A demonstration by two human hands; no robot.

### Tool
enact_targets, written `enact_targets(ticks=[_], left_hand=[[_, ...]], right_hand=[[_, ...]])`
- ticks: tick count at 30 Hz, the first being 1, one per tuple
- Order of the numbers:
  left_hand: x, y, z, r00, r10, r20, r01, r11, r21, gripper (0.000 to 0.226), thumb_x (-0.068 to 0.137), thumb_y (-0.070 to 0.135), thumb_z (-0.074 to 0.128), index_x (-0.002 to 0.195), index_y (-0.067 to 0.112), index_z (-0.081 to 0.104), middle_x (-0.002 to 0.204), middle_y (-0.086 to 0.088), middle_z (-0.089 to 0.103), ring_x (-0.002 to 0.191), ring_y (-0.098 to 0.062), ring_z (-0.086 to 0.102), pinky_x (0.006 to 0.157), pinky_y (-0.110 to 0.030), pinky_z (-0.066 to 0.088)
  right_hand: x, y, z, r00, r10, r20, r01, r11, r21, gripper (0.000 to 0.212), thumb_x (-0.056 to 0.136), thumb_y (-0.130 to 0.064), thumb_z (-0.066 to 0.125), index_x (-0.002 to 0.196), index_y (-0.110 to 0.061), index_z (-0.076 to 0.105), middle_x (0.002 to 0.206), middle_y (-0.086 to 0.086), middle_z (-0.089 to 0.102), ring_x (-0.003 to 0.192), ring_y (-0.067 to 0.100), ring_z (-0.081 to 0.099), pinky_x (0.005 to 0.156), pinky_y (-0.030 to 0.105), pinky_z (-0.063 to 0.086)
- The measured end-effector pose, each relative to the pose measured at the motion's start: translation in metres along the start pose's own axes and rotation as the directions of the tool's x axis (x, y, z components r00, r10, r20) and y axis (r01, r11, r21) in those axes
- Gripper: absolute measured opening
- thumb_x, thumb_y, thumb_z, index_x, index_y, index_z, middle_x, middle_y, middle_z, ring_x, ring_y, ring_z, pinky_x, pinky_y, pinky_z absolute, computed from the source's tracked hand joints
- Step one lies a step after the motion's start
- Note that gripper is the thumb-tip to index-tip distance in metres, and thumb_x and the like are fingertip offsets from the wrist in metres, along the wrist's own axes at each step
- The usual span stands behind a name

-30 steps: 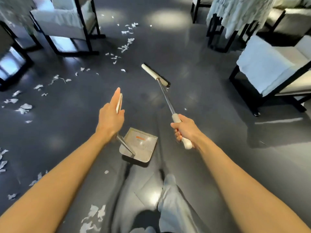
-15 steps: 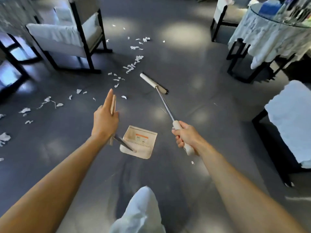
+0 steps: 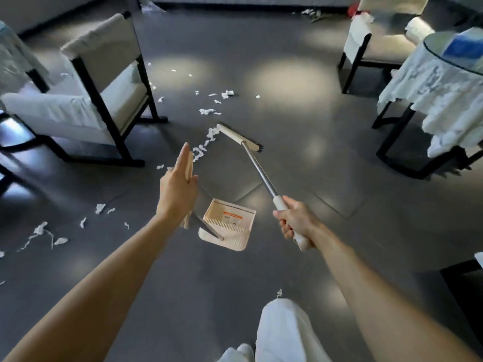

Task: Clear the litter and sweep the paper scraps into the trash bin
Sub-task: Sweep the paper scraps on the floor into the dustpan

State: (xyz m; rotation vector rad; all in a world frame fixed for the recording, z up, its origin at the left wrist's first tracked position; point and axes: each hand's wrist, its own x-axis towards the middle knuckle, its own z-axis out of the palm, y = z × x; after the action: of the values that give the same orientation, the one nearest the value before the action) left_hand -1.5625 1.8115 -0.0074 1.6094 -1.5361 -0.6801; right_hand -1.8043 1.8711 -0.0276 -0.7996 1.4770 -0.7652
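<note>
My right hand (image 3: 295,220) grips the white end of a broom (image 3: 257,163) with a metal shaft; its cream head with dark bristles sits on the dark floor ahead, beside a trail of white paper scraps (image 3: 206,141). My left hand (image 3: 177,189) holds the upright handle of a cream dustpan (image 3: 227,226), index finger stretched along the handle. The pan hangs low between my hands and looks empty. More scraps (image 3: 217,100) lie farther ahead and at the left (image 3: 44,233). No trash bin is in view.
A white-cushioned chair with a black frame (image 3: 99,100) stands at the left. At the right is a table under a white cloth (image 3: 439,84), with another chair (image 3: 371,43) behind it. Litter (image 3: 313,14) lies by the far wall. My leg in light trousers (image 3: 285,333) is below.
I have walked forward towards the scraps. The broom head now sits right beside the scrap trail. Both hands keep their holds on dustpan and broom.
</note>
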Motion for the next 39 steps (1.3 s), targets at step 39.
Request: enact_targets(ticks=[39], left_hand=[[1.261, 0.018, 0.376, 0.930, -0.144, -0.339, 0.194, 0.974, 0.118, 0.076, 0.089, -0.002, 0.058, 0.153, 0.027, 0.027, 0.136, -0.015, 0.056, 0.119, -0.030, 0.056, 0.100, -0.031, 0.040]], right_hand=[[1.166, -0.751, -0.151, 0.942, -0.017, 0.336, 0.126, 0.944, -0.305, 0.017, 0.098, -0.001, 0.045, 0.113, -0.007, 0.049, 0.062, 0.005, 0.036, 0.033, 0.005, 0.030, 0.031, 0.014, 0.027]])
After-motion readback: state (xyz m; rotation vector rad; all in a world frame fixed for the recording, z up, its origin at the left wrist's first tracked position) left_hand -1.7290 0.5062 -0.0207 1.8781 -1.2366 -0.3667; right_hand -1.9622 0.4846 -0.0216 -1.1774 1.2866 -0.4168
